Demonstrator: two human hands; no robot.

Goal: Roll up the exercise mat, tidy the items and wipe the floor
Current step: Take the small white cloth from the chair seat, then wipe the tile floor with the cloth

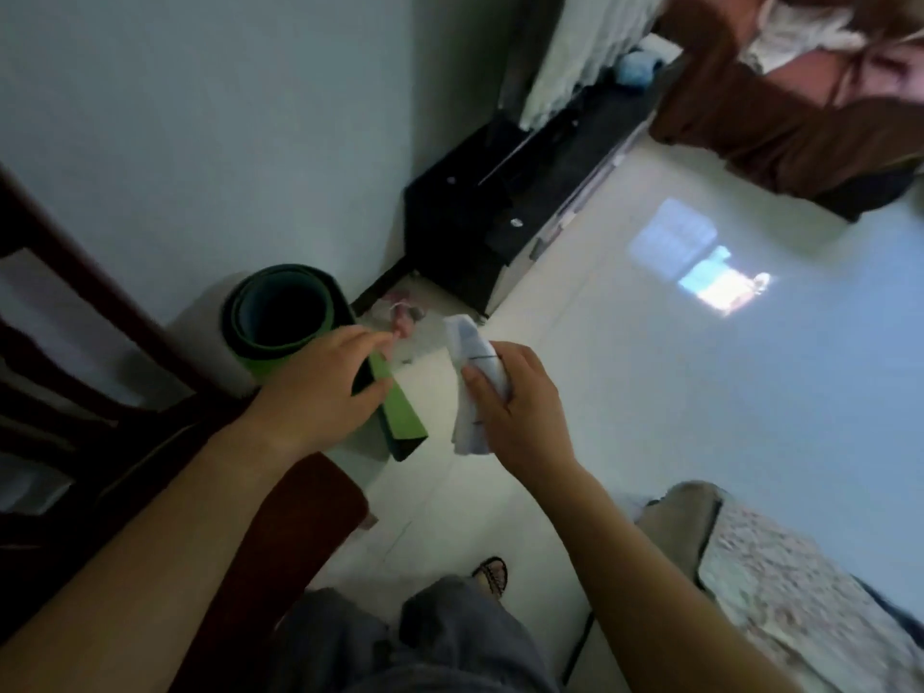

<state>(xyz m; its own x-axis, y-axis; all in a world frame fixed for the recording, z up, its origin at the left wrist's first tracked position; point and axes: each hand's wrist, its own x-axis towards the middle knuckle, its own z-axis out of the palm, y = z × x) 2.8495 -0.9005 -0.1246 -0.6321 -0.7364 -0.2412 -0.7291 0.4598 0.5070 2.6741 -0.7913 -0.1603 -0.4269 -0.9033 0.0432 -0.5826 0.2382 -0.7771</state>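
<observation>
Two grips: left hand pinching mat flap, right hand clutching cloth. Probably light, springy; best clasped round its middle.

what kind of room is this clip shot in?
Probably a home living room: a low black cabinet against the wall, a brown sofa across the glossy pale floor, and a rolled green mat stood on end.

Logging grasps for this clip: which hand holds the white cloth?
The right hand grips the white cloth; the left hand instead holds the loose end of the rolled green mat.
</observation>
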